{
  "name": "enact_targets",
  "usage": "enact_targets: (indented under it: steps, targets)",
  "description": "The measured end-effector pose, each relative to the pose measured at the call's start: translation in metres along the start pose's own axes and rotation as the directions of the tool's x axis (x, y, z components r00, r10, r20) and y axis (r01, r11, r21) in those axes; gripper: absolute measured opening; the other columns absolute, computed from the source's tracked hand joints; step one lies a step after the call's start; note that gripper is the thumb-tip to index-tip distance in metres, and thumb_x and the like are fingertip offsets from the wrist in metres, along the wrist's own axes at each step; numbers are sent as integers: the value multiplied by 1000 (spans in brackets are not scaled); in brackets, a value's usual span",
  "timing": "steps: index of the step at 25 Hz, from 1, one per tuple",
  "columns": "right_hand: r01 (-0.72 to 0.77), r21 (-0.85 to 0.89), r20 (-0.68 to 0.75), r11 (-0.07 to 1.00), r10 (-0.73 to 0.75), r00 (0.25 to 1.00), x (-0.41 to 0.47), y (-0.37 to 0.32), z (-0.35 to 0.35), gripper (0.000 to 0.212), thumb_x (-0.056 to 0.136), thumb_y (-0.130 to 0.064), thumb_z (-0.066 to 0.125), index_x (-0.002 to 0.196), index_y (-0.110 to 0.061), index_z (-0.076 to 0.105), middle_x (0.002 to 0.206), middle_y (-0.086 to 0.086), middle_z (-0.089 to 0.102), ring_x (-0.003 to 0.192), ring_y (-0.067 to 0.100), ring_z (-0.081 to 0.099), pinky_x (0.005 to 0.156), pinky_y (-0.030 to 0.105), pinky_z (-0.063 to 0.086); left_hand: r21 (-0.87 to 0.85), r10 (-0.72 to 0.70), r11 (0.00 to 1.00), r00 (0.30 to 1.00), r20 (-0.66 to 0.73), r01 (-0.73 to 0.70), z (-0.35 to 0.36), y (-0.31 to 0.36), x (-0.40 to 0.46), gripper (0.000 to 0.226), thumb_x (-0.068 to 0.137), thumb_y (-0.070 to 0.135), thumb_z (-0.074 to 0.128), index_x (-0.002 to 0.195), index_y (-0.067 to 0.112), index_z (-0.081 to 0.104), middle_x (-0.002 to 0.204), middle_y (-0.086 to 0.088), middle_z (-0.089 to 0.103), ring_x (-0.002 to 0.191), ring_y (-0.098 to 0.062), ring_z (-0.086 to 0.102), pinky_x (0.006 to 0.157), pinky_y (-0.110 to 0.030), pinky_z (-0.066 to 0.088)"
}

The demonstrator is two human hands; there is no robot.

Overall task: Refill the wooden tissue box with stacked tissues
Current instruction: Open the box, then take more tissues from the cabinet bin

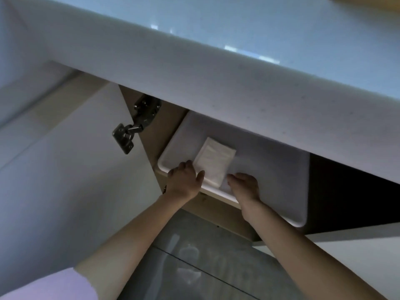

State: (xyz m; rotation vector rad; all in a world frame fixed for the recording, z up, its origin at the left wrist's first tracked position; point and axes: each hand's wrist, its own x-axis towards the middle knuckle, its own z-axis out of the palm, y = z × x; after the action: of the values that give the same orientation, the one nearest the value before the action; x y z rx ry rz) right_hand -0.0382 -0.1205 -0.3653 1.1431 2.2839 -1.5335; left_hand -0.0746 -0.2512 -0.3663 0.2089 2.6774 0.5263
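Observation:
A white stack of tissues [213, 162] lies in a white tray [270, 169] inside an open cabinet under the countertop. My left hand [185, 177] rests against the stack's left near corner, with the thumb on its near edge. My right hand [244, 185] is at the stack's right near corner, fingers curled down onto the tray. Whether either hand grips the stack is unclear. The wooden tissue box is not in view.
A pale countertop edge [194, 68] overhangs the cabinet and hides the tray's back. The white cabinet door [75, 169] stands open on the left with a metal hinge [134, 124]. A glossy grey tiled floor [194, 256] lies below.

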Motion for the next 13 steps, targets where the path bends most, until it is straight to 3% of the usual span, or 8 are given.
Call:
enact_targets:
  steps: [3,6,7,10,11,13]
  targets:
    - [-112,150,58,982,104,993,8,-6,11,35,88,-19,57,107,9,60,105,23,63,84,22,51,76,28,41,79,-48,996,999,-19,49,1,7,12,49,95,39,38,128,3,39,128,-17,47,117,-32,47,97,-40,36]
    - [-208,283,120,936,181,976,15,-14,17,45,85,-18,62,119,10,51,122,25,58,99,29,57,95,37,47,81,-68,994,997,-31,71,6,9,16,46,92,36,45,126,5,39,128,-15,47,118,-32,46,96,-40,34]
    - [-234,325,136,916,200,970,17,-16,19,47,84,-16,63,122,8,48,124,24,57,102,29,57,94,36,47,75,-69,995,997,-36,72,7,8,18,47,92,36,46,126,5,38,128,-15,47,118,-31,46,96,-40,34]
    - [-293,389,198,873,232,952,17,-24,24,52,85,-13,62,129,3,40,130,20,51,104,27,52,70,26,48,34,-84,996,996,-15,85,6,5,22,49,90,36,49,126,6,38,128,-14,48,119,-30,46,97,-39,34]
    - [-299,382,198,875,239,951,18,-24,26,51,85,-12,61,129,3,40,131,20,51,106,27,53,70,27,47,27,-81,996,997,-7,81,5,5,23,49,89,36,50,126,6,39,128,-13,48,118,-30,46,97,-39,34]
    - [-293,363,180,884,242,953,17,-24,28,48,85,-13,60,128,2,43,129,21,53,113,32,53,85,35,46,20,-65,998,998,-1,65,3,6,23,48,88,38,51,124,7,40,126,-13,50,116,-29,48,95,-39,35]
